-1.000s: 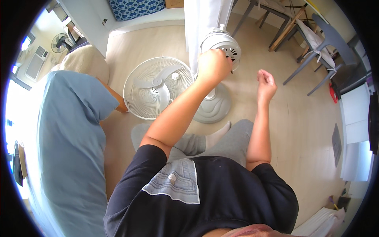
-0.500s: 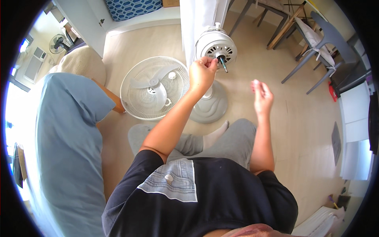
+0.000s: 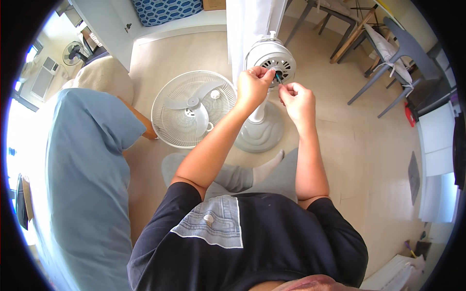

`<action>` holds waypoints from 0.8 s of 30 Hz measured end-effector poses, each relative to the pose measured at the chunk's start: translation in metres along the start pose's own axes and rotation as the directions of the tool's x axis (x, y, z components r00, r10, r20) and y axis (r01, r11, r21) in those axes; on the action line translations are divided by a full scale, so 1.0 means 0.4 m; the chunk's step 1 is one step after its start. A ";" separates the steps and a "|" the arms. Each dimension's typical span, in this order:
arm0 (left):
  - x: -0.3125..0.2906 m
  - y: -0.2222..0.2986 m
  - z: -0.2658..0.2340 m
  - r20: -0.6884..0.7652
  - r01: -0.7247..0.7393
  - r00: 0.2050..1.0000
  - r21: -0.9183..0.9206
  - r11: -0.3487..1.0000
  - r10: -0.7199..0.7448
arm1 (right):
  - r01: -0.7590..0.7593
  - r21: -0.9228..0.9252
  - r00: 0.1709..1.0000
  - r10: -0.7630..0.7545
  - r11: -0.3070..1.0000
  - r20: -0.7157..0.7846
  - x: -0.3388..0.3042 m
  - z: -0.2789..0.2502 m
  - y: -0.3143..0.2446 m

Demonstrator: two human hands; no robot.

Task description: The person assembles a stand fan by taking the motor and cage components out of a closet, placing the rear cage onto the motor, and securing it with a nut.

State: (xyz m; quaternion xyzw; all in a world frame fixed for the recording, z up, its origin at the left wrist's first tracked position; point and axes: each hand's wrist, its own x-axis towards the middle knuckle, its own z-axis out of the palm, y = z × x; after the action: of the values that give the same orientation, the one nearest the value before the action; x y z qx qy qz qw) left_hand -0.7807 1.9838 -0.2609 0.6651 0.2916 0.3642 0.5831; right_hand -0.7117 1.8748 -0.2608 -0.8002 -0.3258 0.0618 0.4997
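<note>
A white stand fan without its grille and blades stands in front of me, its round motor housing (image 3: pixel 275 54) facing me. From the housing's middle a thin dark motor shaft (image 3: pixel 278 77) sticks out toward me. My left hand (image 3: pixel 254 88) is closed in a pinch beside the shaft's base; what lies between the fingertips is hidden. My right hand (image 3: pixel 299 103) pinches the shaft's outer end between thumb and fingers. Below, the grey-white fan base (image 3: pixel 259 131) rests on the floor.
Left of the base, a round white fan grille (image 3: pixel 162 126) lies on the floor, with a three-bladed fan blade (image 3: pixel 193 103) and small white parts in it. A blue-covered piece of furniture (image 3: pixel 87 184) is at my left. Grey chairs (image 3: pixel 403 53) stand at the far right.
My right hand has moved left and up from the open air to the shaft's end. My left hand stays by the shaft's base. The whole view has shifted slightly.
</note>
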 end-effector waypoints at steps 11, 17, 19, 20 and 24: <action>-0.034 -0.011 -0.023 -0.011 0.010 1.000 -0.014 1.000 -0.010 | 0.003 0.175 1.000 -0.007 0.984 0.026 -0.003 0.005 0.022; -0.032 -0.031 -0.017 -0.031 -0.051 0.998 -0.045 0.998 0.049 | 0.061 0.085 0.998 -0.059 0.994 -0.025 -0.003 0.005 0.037; -0.010 -0.039 -0.012 -0.098 -0.374 0.917 0.121 0.920 0.386 | 0.136 0.088 0.986 -0.126 0.987 -0.109 -0.001 0.006 0.031; -0.004 -0.043 -0.012 -0.109 -0.512 0.834 0.212 0.832 0.541 | 0.179 0.118 0.974 -0.159 0.977 -0.163 0.000 0.004 0.013; -0.004 -0.015 0.008 0.031 -0.101 0.994 -0.155 0.983 0.107 | 0.275 0.245 0.961 -0.272 0.930 -0.050 0.044 -0.026 0.014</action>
State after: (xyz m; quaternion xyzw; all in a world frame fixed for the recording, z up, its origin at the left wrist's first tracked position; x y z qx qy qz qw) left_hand -0.7788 1.9818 -0.2673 0.6397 0.2159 0.4023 0.6184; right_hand -0.6909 1.8753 -0.2563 -0.6782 -0.4198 0.0260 0.6026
